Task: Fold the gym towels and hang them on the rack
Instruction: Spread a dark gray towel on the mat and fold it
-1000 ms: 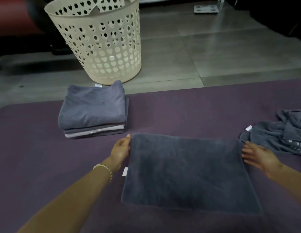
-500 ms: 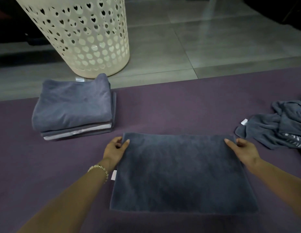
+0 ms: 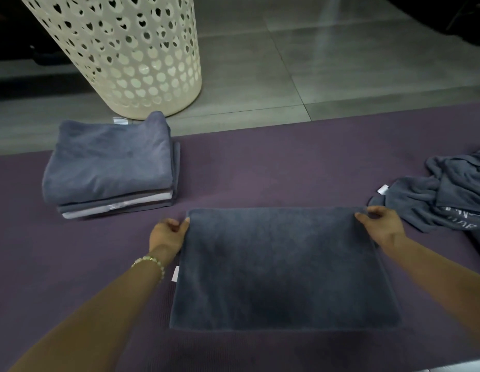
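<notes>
Left hand (image 3: 167, 234) and right hand (image 3: 382, 224) each pinch a far corner of the dark towel (image 3: 281, 272) spread flat on the mat (image 3: 260, 173), likely ready to fold it over toward her.

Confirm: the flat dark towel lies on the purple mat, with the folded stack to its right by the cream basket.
Wrong side: the head view shows the folded stack to the left of the flat dark towel, by the cream basket. The towel does lie on the purple mat.
</notes>
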Action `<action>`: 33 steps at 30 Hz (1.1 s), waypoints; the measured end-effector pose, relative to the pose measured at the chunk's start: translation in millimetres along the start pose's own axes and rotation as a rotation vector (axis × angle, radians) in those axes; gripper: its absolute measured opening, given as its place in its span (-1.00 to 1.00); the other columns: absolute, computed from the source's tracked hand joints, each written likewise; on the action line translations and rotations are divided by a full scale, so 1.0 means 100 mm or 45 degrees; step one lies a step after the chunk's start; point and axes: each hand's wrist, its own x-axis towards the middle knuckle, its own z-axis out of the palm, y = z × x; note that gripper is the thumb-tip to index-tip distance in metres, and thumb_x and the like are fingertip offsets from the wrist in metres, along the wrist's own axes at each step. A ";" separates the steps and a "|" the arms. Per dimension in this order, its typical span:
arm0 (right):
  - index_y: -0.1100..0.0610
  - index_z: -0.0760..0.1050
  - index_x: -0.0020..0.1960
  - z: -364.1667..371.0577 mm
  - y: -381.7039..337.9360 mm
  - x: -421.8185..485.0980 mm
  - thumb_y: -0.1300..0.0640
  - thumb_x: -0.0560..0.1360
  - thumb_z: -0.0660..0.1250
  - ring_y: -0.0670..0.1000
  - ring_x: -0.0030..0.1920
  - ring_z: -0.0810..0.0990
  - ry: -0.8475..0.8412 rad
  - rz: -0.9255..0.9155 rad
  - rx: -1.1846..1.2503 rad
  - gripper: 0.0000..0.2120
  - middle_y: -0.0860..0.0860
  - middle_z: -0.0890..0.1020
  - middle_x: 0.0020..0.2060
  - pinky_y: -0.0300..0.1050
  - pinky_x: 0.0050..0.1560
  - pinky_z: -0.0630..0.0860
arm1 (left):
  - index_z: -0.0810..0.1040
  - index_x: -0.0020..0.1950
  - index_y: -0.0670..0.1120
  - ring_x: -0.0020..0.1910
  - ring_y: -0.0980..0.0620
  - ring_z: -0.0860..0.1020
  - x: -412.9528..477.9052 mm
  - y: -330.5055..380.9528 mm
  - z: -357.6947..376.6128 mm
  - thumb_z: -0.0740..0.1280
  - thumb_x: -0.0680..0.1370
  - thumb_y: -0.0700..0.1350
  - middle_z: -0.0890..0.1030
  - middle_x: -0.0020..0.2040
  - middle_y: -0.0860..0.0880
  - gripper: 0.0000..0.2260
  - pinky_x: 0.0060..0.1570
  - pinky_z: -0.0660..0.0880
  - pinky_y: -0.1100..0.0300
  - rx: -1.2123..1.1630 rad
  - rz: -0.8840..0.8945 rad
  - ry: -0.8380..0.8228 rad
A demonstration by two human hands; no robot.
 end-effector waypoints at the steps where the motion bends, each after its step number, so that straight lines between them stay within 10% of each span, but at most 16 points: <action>1: 0.32 0.50 0.16 0.01 0.00 -0.06 0.19 0.45 0.43 0.15 0.13 0.50 0.037 -0.064 -0.062 -0.65 0.18 0.52 0.15 -0.03 0.23 0.38 | 0.52 -0.08 -0.18 -0.06 -0.12 0.56 -0.04 -0.06 -0.04 0.40 0.49 0.08 0.55 -0.19 -0.06 -0.69 -0.05 0.39 0.18 0.132 0.051 -0.052; 8: 0.12 0.44 0.32 0.18 0.07 -0.89 0.00 0.45 0.40 0.13 0.37 0.35 -0.283 -0.781 -0.433 -0.53 0.07 0.38 0.38 0.04 0.41 0.26 | 0.40 -0.07 -0.09 -0.04 -0.04 0.52 -0.43 -0.18 -0.19 0.40 0.42 0.24 0.50 -0.11 0.00 -0.58 -0.12 0.43 0.17 0.636 0.142 -0.407; 12: -0.11 0.18 0.50 0.39 0.10 -1.27 -0.58 0.30 -0.22 -0.01 0.54 -0.01 -0.613 -0.950 -0.705 -0.07 -0.13 0.04 0.52 -0.11 0.50 -0.07 | 0.61 0.06 -0.23 -0.02 -0.03 0.61 -0.38 -0.18 -0.21 0.45 0.45 0.07 0.65 0.03 -0.09 -0.61 0.06 0.53 0.16 0.142 -0.132 -0.531; 18: -0.19 -0.32 0.50 0.51 0.12 -1.35 -0.55 0.04 -0.66 -0.07 0.46 -0.44 -0.748 -0.932 -1.028 0.08 -0.18 -0.42 0.41 -0.06 0.45 -0.35 | 0.56 0.15 -0.20 0.07 -0.05 0.60 -0.53 -0.19 -0.24 0.45 0.46 0.06 0.62 0.07 -0.06 -0.59 0.13 0.52 0.15 0.046 -0.195 -0.656; 24: -0.06 0.25 0.48 0.30 0.00 -1.40 -0.20 0.58 0.08 -0.12 0.52 0.02 -0.768 -0.711 -0.539 -0.49 -0.20 0.11 0.49 -0.16 0.50 0.00 | 0.44 0.30 0.01 -0.04 0.10 0.61 -0.74 0.15 -0.33 0.39 0.52 -0.06 0.63 0.04 0.08 -0.64 -0.13 0.57 0.19 -0.290 -0.136 -0.816; 28: 0.00 0.54 0.12 0.15 0.04 -1.40 0.04 0.60 0.21 -0.06 0.20 0.51 -0.665 -0.414 0.072 -0.82 -0.04 0.52 0.19 -0.19 0.28 0.41 | 0.35 0.36 0.08 -0.27 0.20 0.56 -1.08 0.73 -0.12 0.32 0.57 -0.16 0.58 -0.08 0.13 -0.61 -0.44 0.48 0.34 -0.330 0.147 -0.874; 33: 0.22 0.54 0.18 -0.09 0.16 -1.18 -0.14 0.63 0.03 0.09 -0.02 0.62 -0.772 0.370 0.626 -0.50 0.16 0.64 0.03 -0.08 -0.04 0.54 | 0.35 0.32 0.05 -0.19 0.07 0.55 -1.57 1.26 0.34 0.24 0.61 -0.16 0.52 -0.04 -0.02 -0.70 -0.24 0.61 0.23 -0.570 0.176 -1.218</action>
